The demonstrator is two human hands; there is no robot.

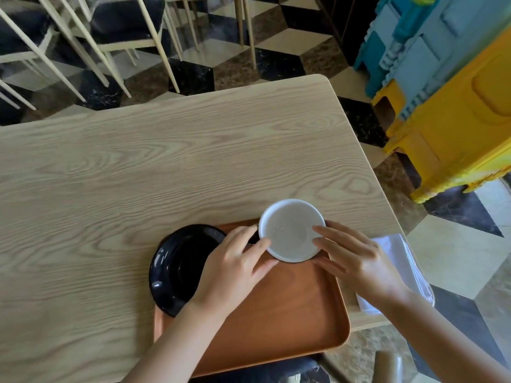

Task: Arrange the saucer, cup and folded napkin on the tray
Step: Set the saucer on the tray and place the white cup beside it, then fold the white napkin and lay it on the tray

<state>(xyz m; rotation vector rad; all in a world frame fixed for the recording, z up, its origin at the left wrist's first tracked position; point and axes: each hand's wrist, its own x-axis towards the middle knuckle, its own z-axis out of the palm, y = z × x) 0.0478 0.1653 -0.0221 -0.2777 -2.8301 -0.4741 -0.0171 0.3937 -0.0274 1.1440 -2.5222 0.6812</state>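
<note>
An orange-brown tray (pixel 290 322) lies at the table's near edge. A black saucer (pixel 177 266) sits on its left end, overhanging the rim. A white cup (pixel 290 230) is held over the tray's far right corner, seen from above with its pale inside showing. My left hand (pixel 235 269) grips its left side, fingers on the rim. My right hand (pixel 351 258) holds its right side, fingertips on the rim. A folded white napkin (pixel 403 266) lies on the table right of the tray, partly hidden by my right wrist.
The light wooden table (pixel 166 167) stretches far and left of the tray. Its right edge runs just past the napkin. Chairs (pixel 121 26) stand beyond the far edge, and stacked blue and yellow plastic stools (pixel 448 100) are on the floor at right.
</note>
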